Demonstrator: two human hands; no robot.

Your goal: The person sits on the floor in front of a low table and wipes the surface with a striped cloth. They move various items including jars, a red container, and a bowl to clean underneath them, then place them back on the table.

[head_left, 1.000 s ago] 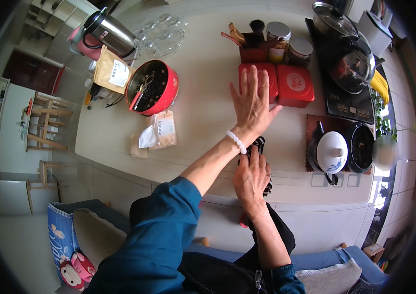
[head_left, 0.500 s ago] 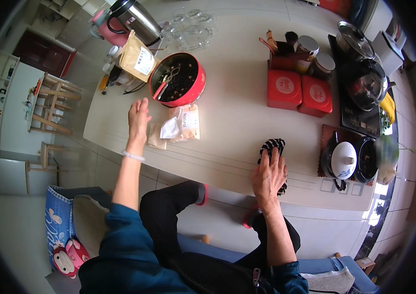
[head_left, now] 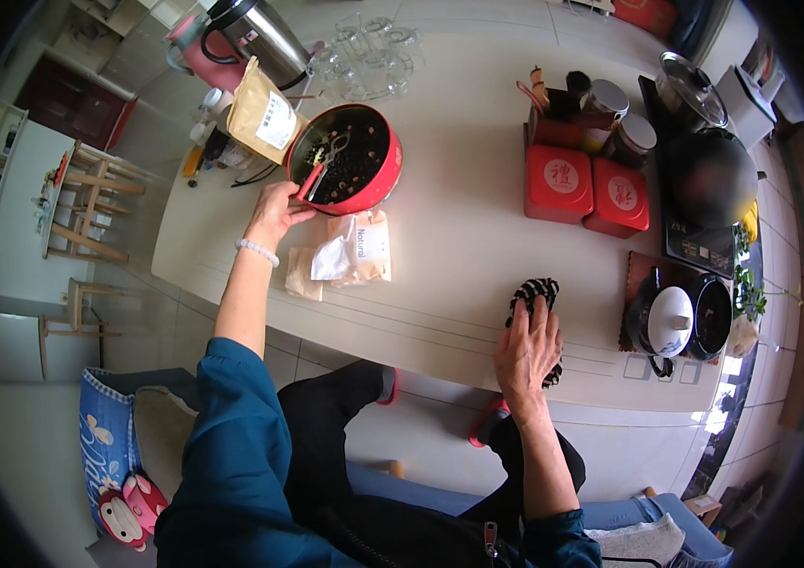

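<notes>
From where I stand, the left hand (head_left: 277, 210) is at the near left side of the red bowl (head_left: 384, 178), thumb parted from the fingers; I cannot tell whether it pinches the rim or only touches it; the right hand (head_left: 528, 355) lies over a bunched striped cloth (head_left: 538, 288) near the front edge of the table (head_left: 459, 246), fingers lengthwise along it, any grip on a fold hidden; a one-sided pull could tip the bowl and scatter its contents, or a knock to the red-handled tool (head_left: 311, 183) could flick some out; the bowl holds small dark pieces, seed-like perhaps; a paper bag (head_left: 265, 109) stands behind it, contents unseen; across the table, two red tins (head_left: 559, 185) are closed, and silver-lidded jars (head_left: 636, 133) stand behind them.
</notes>
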